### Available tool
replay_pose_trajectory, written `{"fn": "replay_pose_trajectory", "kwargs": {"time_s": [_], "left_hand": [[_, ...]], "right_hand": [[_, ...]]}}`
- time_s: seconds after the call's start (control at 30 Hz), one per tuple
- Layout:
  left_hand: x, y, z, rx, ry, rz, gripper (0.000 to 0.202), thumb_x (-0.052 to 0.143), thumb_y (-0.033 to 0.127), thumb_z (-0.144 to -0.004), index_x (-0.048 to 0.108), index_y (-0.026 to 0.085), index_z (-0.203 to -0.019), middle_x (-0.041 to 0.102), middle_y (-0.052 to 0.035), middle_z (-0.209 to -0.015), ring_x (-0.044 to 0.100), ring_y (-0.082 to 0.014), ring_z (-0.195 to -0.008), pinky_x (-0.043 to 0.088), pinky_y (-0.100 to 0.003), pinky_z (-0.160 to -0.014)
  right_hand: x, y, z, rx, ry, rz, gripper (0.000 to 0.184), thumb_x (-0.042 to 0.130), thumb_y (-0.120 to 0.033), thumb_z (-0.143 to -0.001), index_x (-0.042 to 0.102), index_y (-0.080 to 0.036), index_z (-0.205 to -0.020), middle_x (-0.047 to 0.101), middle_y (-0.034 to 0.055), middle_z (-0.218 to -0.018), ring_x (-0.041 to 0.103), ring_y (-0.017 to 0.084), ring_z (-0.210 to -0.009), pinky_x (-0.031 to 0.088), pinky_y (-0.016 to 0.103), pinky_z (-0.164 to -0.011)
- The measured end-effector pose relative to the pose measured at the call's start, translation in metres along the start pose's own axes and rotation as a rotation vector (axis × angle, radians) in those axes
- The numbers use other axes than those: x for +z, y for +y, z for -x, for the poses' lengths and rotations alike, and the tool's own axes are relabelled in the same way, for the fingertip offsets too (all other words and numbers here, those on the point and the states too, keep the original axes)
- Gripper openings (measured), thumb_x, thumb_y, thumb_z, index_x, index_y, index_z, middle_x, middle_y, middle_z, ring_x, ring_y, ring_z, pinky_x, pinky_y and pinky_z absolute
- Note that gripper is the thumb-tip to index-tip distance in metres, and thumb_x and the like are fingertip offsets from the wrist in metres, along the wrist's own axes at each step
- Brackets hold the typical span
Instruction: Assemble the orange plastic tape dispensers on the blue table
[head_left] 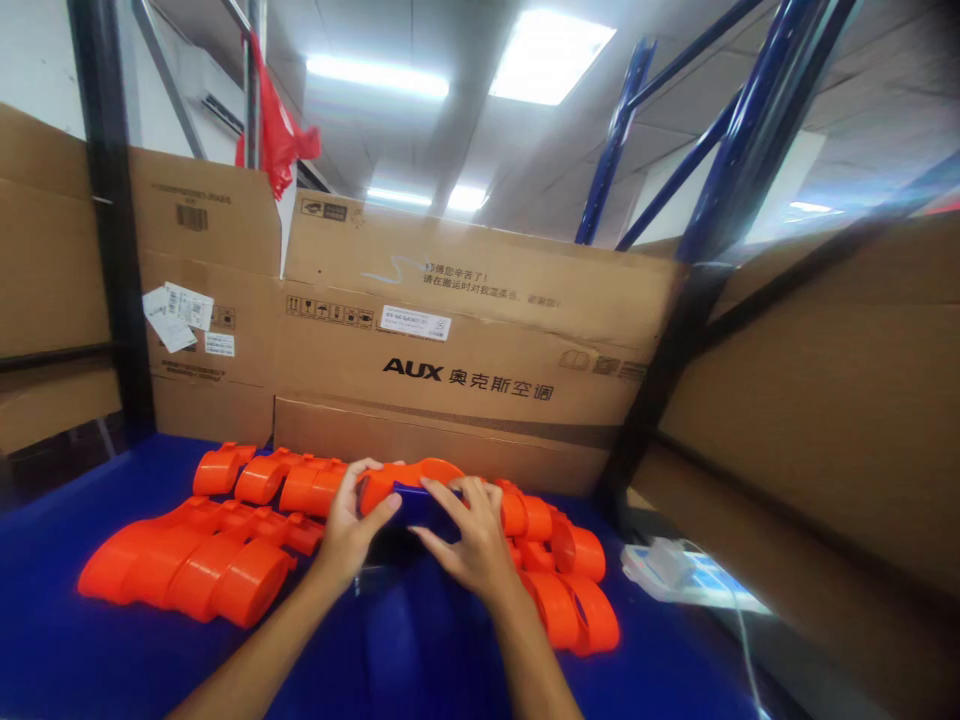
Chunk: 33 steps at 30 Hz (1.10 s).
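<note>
Near the middle of the head view, my left hand is closed on the left end of an orange curved plastic part, its thumb in front and its fingers behind. A dark blue piece sits against the front of that part. My right hand grips the blue piece at its right end, fingers over the top and thumb low. Whether the two pieces are joined, I cannot tell. Similar orange parts stand in rows to the left, and more orange parts lie to the right of my right hand.
All this is on a blue surface. Behind it rises a cardboard wall printed AUX, with dark rack posts at the sides. A white power strip with a cable lies at the right, beside another cardboard panel.
</note>
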<state>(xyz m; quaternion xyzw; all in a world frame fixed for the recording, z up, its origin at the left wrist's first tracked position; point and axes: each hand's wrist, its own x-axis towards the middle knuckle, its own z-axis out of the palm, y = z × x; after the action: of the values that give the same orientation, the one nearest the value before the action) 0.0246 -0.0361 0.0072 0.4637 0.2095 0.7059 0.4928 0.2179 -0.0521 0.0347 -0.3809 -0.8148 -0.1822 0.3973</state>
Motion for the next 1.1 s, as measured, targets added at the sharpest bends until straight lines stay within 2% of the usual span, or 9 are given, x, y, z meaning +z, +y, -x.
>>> {"fn": "replay_pose_trajectory", "kwargs": {"time_s": [0.37, 0.57, 0.73, 0.87, 0.97, 1.1], "left_hand": [[-0.006, -0.005, -0.002, 0.001, 0.003, 0.006, 0.050, 0.082, 0.031, -0.075, 0.052, 0.025, -0.114, 0.071, -0.0106, -0.121, 0.068, -0.0295, -0.111, 0.049, -0.046, -0.099], [-0.004, -0.003, -0.003, -0.040, 0.029, 0.032, 0.054, 0.083, 0.034, -0.074, 0.056, 0.024, -0.120, 0.072, -0.0103, -0.121, 0.067, -0.0305, -0.113, 0.049, -0.044, -0.100], [-0.002, -0.004, 0.001, -0.030, -0.089, 0.119, 0.046, 0.068, 0.042, -0.088, 0.060, 0.024, -0.129, 0.067, -0.0099, -0.129, 0.065, -0.0264, -0.112, 0.048, -0.037, -0.097], [-0.002, -0.006, 0.003, -0.010, -0.251, 0.075, 0.050, 0.073, 0.034, -0.085, 0.061, 0.024, -0.133, 0.067, -0.0098, -0.123, 0.065, -0.0212, -0.096, 0.051, -0.033, -0.087], [-0.002, -0.010, 0.005, -0.048, -0.297, 0.029, 0.062, 0.078, 0.029, -0.081, 0.056, 0.027, -0.139, 0.064, -0.0104, -0.129, 0.065, -0.0193, -0.092, 0.052, -0.031, -0.083], [-0.001, -0.016, 0.009, -0.144, -0.386, 0.026, 0.073, 0.081, 0.037, -0.079, 0.050, 0.024, -0.144, 0.066, -0.0145, -0.128, 0.067, -0.0260, -0.100, 0.053, -0.038, -0.088]], "right_hand": [[0.001, -0.003, 0.000, -0.025, 0.017, 0.029, 0.062, 0.073, -0.045, -0.086, 0.053, -0.028, -0.143, 0.063, 0.0106, -0.109, 0.060, 0.029, -0.099, 0.040, 0.045, -0.086], [0.001, -0.005, 0.000, 0.034, 0.027, -0.050, 0.067, 0.075, -0.042, -0.083, 0.051, -0.030, -0.145, 0.064, 0.0109, -0.114, 0.061, 0.031, -0.102, 0.041, 0.048, -0.088], [-0.003, -0.002, -0.002, 0.239, 0.147, -0.407, 0.057, 0.071, -0.045, -0.085, 0.057, -0.028, -0.139, 0.066, 0.0098, -0.116, 0.063, 0.029, -0.103, 0.048, 0.045, -0.091], [-0.001, 0.004, -0.005, 0.458, 0.238, -0.851, 0.049, 0.056, -0.056, -0.092, 0.065, -0.024, -0.128, 0.069, 0.0099, -0.123, 0.062, 0.032, -0.117, 0.047, 0.046, -0.101], [0.006, 0.003, -0.006, 0.660, 0.175, -1.121, 0.050, 0.051, -0.064, -0.092, 0.071, -0.023, -0.114, 0.075, 0.0090, -0.103, 0.068, 0.031, -0.103, 0.053, 0.043, -0.090], [0.018, -0.003, -0.004, 0.754, 0.130, -1.161, 0.052, 0.050, -0.069, -0.091, 0.071, -0.022, -0.093, 0.074, 0.0060, -0.083, 0.069, 0.027, -0.080, 0.055, 0.038, -0.073]]}}
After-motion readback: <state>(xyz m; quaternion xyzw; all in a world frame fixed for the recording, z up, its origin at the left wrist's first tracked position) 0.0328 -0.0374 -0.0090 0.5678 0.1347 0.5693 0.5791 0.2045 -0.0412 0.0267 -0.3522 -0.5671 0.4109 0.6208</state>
